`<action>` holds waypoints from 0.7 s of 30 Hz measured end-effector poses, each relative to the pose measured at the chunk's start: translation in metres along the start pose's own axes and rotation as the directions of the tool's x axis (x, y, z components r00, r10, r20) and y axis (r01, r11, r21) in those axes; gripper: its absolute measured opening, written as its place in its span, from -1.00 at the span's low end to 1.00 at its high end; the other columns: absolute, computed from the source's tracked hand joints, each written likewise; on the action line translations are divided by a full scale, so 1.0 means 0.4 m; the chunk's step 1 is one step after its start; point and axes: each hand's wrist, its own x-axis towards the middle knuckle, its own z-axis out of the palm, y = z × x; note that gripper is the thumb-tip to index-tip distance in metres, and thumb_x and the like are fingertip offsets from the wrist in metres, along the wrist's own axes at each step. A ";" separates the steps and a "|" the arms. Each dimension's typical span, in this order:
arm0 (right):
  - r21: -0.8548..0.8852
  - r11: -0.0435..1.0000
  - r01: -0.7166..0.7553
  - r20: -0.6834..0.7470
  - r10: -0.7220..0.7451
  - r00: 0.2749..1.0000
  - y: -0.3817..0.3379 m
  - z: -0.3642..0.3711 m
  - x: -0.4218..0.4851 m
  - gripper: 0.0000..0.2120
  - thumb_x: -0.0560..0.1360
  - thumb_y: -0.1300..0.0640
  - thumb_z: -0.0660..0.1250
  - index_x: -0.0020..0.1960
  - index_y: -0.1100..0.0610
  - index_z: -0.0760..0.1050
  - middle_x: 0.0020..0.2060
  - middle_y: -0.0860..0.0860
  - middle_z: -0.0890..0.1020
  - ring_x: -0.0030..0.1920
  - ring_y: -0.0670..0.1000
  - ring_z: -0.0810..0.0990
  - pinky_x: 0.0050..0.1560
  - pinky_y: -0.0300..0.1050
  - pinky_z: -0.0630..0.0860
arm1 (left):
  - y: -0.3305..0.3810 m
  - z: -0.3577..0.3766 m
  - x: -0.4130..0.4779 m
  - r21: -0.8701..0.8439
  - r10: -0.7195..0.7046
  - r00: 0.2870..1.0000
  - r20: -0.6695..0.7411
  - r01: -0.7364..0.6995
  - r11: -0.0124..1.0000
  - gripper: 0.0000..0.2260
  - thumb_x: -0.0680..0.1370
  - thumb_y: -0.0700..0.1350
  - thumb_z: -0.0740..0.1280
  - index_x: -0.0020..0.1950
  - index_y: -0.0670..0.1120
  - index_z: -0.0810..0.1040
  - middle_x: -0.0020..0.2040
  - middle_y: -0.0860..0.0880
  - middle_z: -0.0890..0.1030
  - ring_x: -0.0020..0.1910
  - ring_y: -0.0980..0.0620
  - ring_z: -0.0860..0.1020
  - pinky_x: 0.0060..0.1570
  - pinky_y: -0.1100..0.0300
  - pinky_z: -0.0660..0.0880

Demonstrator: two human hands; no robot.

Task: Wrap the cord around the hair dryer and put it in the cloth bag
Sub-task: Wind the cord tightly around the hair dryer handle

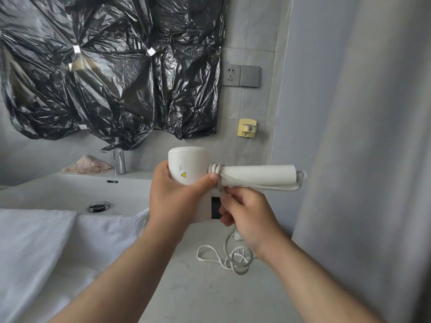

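Towel [35, 241], sink [58, 194], cord [225, 247] slack below hair dryer [189, 166]

Black plastic sheeting [112, 66], crumpled, covers most of the back wall, fixed w/ small bits of white tape [76, 49]. To its right on the grey tiled wall [247, 31]: grey socket [231, 75] touching a grey switch plate [250, 76]; yellow wall holder [247, 128] lower down. Chrome faucet [119, 160] stands upright at the back of a white basin [70, 190], pinkish cloth [87, 165] just beside it. Basin has a chrome drain [99, 206] and a dark overflow slot [112, 181]. White towel [46, 241] hangs over the basin's near rim. Grey stone-look counter [198, 294] in front. Pale grey vertical surface [361, 136] at far right; curtain or panel, can't tell.
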 end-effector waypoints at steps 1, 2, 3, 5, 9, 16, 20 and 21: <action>-0.067 0.998 0.004 0.028 -0.002 1.000 -0.003 -0.002 0.001 -0.75 0.60 0.23 0.25 -0.24 0.21 0.54 -0.43 0.04 0.54 -0.40 -0.05 0.50 -0.33 -0.25 0.46 | -0.003 0.000 0.003 0.050 0.015 1.000 -0.018 -0.014 0.999 -0.45 0.21 0.08 0.64 0.10 0.02 0.52 -0.12 0.03 0.67 -0.20 0.11 0.65 -0.26 0.08 0.61; -0.155 0.988 0.015 0.055 -0.006 0.998 -0.005 -0.006 0.001 -0.74 0.60 0.21 0.25 -0.24 0.25 0.53 -0.43 0.07 0.56 -0.39 -0.07 0.51 -0.30 -0.25 0.45 | -0.006 -0.001 0.007 0.096 0.025 0.999 -0.042 -0.021 0.995 -0.41 0.17 0.15 0.62 0.11 0.07 0.50 -0.10 0.05 0.66 -0.15 0.06 0.66 -0.18 -0.01 0.63; -0.252 0.967 0.029 0.078 -0.010 0.997 -0.006 -0.010 0.001 -0.72 0.60 0.17 0.25 -0.25 0.26 0.52 -0.41 0.08 0.60 -0.38 -0.08 0.51 -0.27 -0.21 0.43 | -0.009 -0.004 0.010 0.138 0.041 0.997 -0.071 -0.031 0.990 -0.38 0.15 0.19 0.60 0.11 0.09 0.48 -0.08 0.08 0.65 -0.11 0.04 0.65 -0.12 -0.08 0.63; -0.366 0.930 0.041 0.101 -0.005 0.995 -0.011 -0.017 -0.001 -0.68 0.59 0.10 0.25 -0.29 0.23 0.50 -0.42 0.06 0.60 -0.35 -0.03 0.53 -0.22 -0.08 0.45 | -0.011 -0.009 0.012 0.235 0.086 0.991 -0.100 -0.061 0.970 -0.37 0.16 0.21 0.59 0.12 0.11 0.43 -0.07 0.14 0.60 -0.07 0.03 0.61 -0.05 -0.09 0.60; -0.444 0.895 0.025 0.118 0.031 0.992 -0.019 -0.021 0.002 -0.68 0.57 0.08 0.25 -0.27 0.25 0.40 -0.43 0.06 0.43 -0.43 0.03 0.43 -0.30 0.05 0.52 | -0.009 -0.015 -0.005 0.431 0.182 0.982 -0.042 -0.147 0.890 -0.37 0.21 0.17 0.60 0.14 0.14 0.35 -0.04 0.17 0.55 -0.02 -0.01 0.53 -0.09 0.03 0.47; -0.594 0.802 0.068 0.175 0.046 0.983 -0.046 -0.049 0.008 -0.87 0.55 0.11 0.31 -0.07 0.12 0.61 -0.40 -0.08 0.53 -0.35 0.05 0.63 -0.22 -0.01 0.58 | -0.020 -0.027 -0.007 0.652 0.283 0.951 0.122 -0.292 0.699 -0.17 0.20 0.18 0.60 0.37 0.07 0.32 0.12 0.02 0.53 0.13 -0.10 0.50 -0.08 0.10 0.38; -0.698 0.688 0.198 0.205 -0.072 0.976 -0.060 -0.065 0.022 -0.93 0.52 0.09 0.36 -0.12 -0.02 0.60 -0.33 -0.12 0.56 -0.29 -0.11 0.53 -0.27 -0.22 0.45 | -0.012 -0.037 -0.003 0.665 0.219 0.950 0.224 -0.313 0.678 -0.16 0.18 0.22 0.58 0.38 0.12 0.31 0.15 0.06 0.54 0.14 -0.07 0.51 -0.07 0.08 0.42; -0.704 0.676 0.219 0.212 -0.094 0.973 -0.060 -0.070 0.023 -0.95 0.52 0.09 0.36 -0.10 -0.04 0.58 -0.28 -0.11 0.57 -0.24 -0.08 0.54 -0.23 -0.19 0.47 | -0.009 -0.040 -0.001 0.663 0.208 0.949 0.235 -0.314 0.680 -0.16 0.18 0.22 0.58 0.37 0.13 0.31 0.15 0.07 0.55 0.13 -0.06 0.51 -0.06 0.07 0.44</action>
